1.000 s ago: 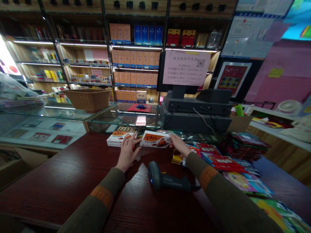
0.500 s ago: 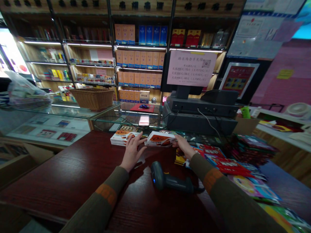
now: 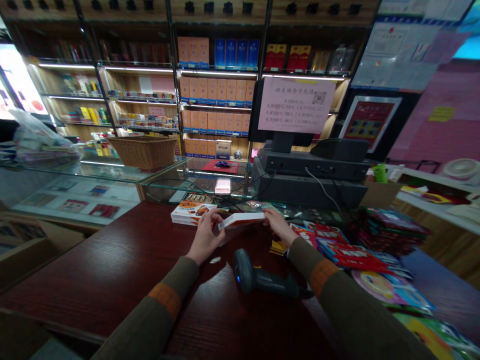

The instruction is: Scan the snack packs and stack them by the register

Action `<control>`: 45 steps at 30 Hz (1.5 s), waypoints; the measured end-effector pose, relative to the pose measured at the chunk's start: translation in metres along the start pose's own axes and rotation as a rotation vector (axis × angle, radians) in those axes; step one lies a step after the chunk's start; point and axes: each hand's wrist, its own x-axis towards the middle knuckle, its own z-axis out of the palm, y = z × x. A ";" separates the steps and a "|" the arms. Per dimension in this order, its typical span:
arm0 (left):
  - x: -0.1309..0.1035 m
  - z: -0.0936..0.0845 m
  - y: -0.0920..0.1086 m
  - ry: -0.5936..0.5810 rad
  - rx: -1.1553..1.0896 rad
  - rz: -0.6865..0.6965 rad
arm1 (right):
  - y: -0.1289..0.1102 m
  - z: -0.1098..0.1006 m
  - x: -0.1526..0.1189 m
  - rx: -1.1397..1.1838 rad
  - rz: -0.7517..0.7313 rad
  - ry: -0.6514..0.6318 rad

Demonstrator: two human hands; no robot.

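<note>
Above the counter, a flat white-and-orange chocolate box (image 3: 243, 218) is tilted so that a white narrow side faces me. My right hand (image 3: 278, 225) pinches its right end. At the other end, my left hand (image 3: 207, 234) has curled fingers and thumb on the box's left edge. Just left of that hand lies a stack of similar Dove chocolate boxes (image 3: 184, 216), partly covered by its fingers. A dark barcode scanner (image 3: 262, 280) rests on the wood below both hands, a small blue light showing on its head.
Several red snack packets (image 3: 348, 255) spread along the right side, with a pile of dark packets (image 3: 390, 232) behind them. A monitor (image 3: 296, 107) with a paper sign stands beyond the counter (image 3: 112, 270). A wicker basket (image 3: 144, 151) sits on the glass case.
The held box has turned from showing its printed face to showing a white narrow side. My left hand has closed onto its left end. A small pale scrap now shows beside my left wrist.
</note>
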 end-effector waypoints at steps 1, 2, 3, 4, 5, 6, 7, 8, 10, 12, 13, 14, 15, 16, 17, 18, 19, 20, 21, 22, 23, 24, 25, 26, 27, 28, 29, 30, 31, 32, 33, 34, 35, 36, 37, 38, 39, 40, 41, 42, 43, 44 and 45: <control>0.000 0.000 0.000 -0.008 -0.004 0.005 | 0.001 0.000 0.001 -0.019 -0.004 0.011; 0.001 0.000 0.001 -0.012 -0.001 0.015 | 0.001 0.000 0.002 -0.038 -0.005 0.025; 0.001 -0.001 0.001 -0.015 0.008 0.028 | 0.001 0.000 0.002 -0.058 -0.010 0.040; 0.001 -0.001 0.001 -0.016 0.022 0.046 | 0.000 -0.001 0.001 -0.070 -0.017 0.052; 0.002 -0.001 0.001 -0.017 0.038 0.066 | -0.003 -0.002 -0.002 -0.085 -0.037 0.061; 0.002 -0.001 0.001 -0.018 0.056 0.086 | -0.006 -0.003 -0.006 -0.108 -0.075 0.063; 0.003 -0.002 0.001 -0.017 0.074 0.107 | -0.011 -0.004 -0.011 -0.126 -0.117 0.060; 0.003 -0.002 0.001 -0.015 0.092 0.127 | -0.017 -0.004 -0.018 -0.193 -0.232 0.036; 0.003 -0.002 0.002 -0.005 0.128 0.167 | -0.031 -0.003 -0.036 -0.333 -0.462 -0.032; 0.002 -0.003 0.003 0.002 0.166 0.202 | -0.044 0.000 -0.054 -0.455 -0.626 -0.084; 0.002 -0.003 0.004 0.002 0.182 0.218 | -0.049 0.001 -0.062 -0.513 -0.681 -0.108; 0.002 -0.004 0.005 -0.001 0.197 0.233 | -0.053 0.003 -0.069 -0.566 -0.716 -0.113; 0.002 -0.004 0.006 -0.006 0.209 0.248 | -0.056 0.005 -0.074 -0.609 -0.737 -0.112; 0.002 -0.005 0.008 -0.010 0.216 0.260 | -0.057 0.007 -0.078 -0.643 -0.754 -0.110; 0.002 -0.006 0.009 -0.013 0.219 0.271 | -0.058 0.009 -0.080 -0.673 -0.768 -0.105; 0.001 -0.006 0.010 -0.015 0.217 0.280 | -0.057 0.010 -0.081 -0.700 -0.783 -0.102; 0.001 -0.007 0.010 -0.018 0.212 0.285 | -0.056 0.010 -0.081 -0.722 -0.798 -0.102; 0.001 -0.007 0.011 -0.020 0.204 0.288 | -0.054 0.011 -0.080 -0.738 -0.810 -0.101; 0.002 -0.007 0.011 -0.018 0.197 0.289 | -0.051 0.011 -0.078 -0.744 -0.817 -0.099; 0.002 -0.007 0.011 -0.010 0.195 0.284 | -0.049 0.010 -0.077 -0.738 -0.816 -0.091; 0.002 -0.008 0.010 0.002 0.198 0.277 | -0.046 0.009 -0.075 -0.720 -0.807 -0.079; 0.002 -0.008 0.010 0.015 0.206 0.267 | -0.043 0.008 -0.073 -0.693 -0.794 -0.062; 0.003 -0.008 0.009 0.025 0.217 0.255 | -0.041 0.007 -0.072 -0.663 -0.780 -0.048; 0.003 -0.009 0.008 0.029 0.228 0.239 | -0.039 0.006 -0.071 -0.635 -0.769 -0.037; 0.004 -0.010 0.007 0.026 0.237 0.224 | -0.037 0.004 -0.070 -0.612 -0.764 -0.033; 0.004 -0.010 0.006 0.016 0.242 0.211 | -0.035 0.003 -0.069 -0.595 -0.765 -0.036; 0.004 -0.011 0.005 0.005 0.244 0.199 | -0.034 0.002 -0.069 -0.584 -0.768 -0.043; 0.004 -0.011 0.004 -0.004 0.243 0.189 | -0.033 0.002 -0.069 -0.578 -0.769 -0.052; 0.004 -0.012 0.004 -0.010 0.243 0.182 | -0.033 0.001 -0.069 -0.574 -0.767 -0.061; 0.004 -0.012 0.004 -0.011 0.244 0.179 | -0.032 0.002 -0.069 -0.572 -0.761 -0.068; 0.004 -0.011 0.004 -0.009 0.246 0.178 | -0.032 0.002 -0.068 -0.571 -0.749 -0.074; 0.004 -0.011 0.004 -0.004 0.250 0.179 | -0.032 0.004 -0.068 -0.570 -0.733 -0.079; 0.004 -0.011 0.004 0.002 0.255 0.179 | -0.032 0.005 -0.068 -0.571 -0.714 -0.085; 0.004 -0.011 0.004 0.007 0.261 0.178 | -0.032 0.006 -0.068 -0.572 -0.698 -0.093; 0.004 -0.010 0.004 0.012 0.267 0.178 | -0.032 0.006 -0.068 -0.573 -0.684 -0.097; 0.003 -0.010 0.004 0.015 0.274 0.176 | -0.032 0.007 -0.070 -0.573 -0.671 -0.098; 0.003 -0.010 0.003 0.021 0.279 0.175 | -0.032 0.006 -0.073 -0.573 -0.659 -0.096; 0.003 -0.010 0.003 0.028 0.284 0.177 | -0.033 0.004 -0.077 -0.571 -0.646 -0.094; 0.003 -0.010 0.002 0.035 0.288 0.183 | -0.033 0.002 -0.082 -0.567 -0.631 -0.093; 0.003 -0.010 0.001 0.041 0.293 0.192 | -0.033 -0.001 -0.088 -0.562 -0.612 -0.097; 0.003 -0.010 0.000 0.046 0.298 0.200 | -0.033 -0.004 -0.095 -0.554 -0.594 -0.108; 0.003 -0.009 0.000 0.046 0.302 0.206 | -0.032 -0.008 -0.103 -0.544 -0.577 -0.120; 0.003 -0.009 -0.001 0.044 0.306 0.209 | -0.030 -0.012 -0.110 -0.535 -0.564 -0.123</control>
